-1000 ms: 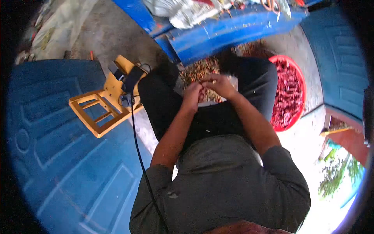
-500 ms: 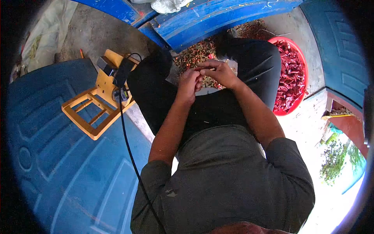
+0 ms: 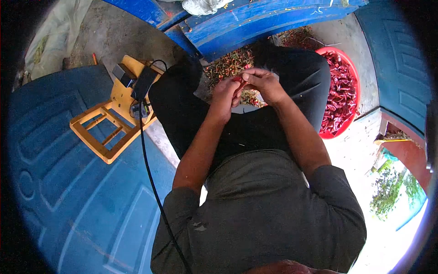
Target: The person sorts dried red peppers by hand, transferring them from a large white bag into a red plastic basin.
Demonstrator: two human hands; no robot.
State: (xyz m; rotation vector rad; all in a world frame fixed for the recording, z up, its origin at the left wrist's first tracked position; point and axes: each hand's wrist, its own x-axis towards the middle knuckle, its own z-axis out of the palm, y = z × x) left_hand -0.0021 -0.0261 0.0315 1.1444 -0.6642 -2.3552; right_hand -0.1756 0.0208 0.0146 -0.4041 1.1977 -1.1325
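A small dark red chili [image 3: 239, 81] shows between my two hands, above my lap. My left hand [image 3: 224, 95] is closed around its lower part. The thumb and fingers of my right hand [image 3: 264, 85] pinch the chili near its upper end. Below the hands, between my knees, lie many red bits and stems [image 3: 228, 64]. To the right of my right knee stands a red basin [image 3: 357, 98] holding many dried red chilies [image 3: 338, 91].
A blue wooden table edge [image 3: 255, 27] runs across the front, with a white plastic bag [image 3: 203, 6] on it. On the left, a wooden frame [image 3: 98, 132] with a black device and cable [image 3: 150, 182] rests on a blue panel [image 3: 59, 137].
The red chili now shows more clearly between my hands. My right hand has shifted slightly right, its thumb now bent over the chili. The view has moved a little.
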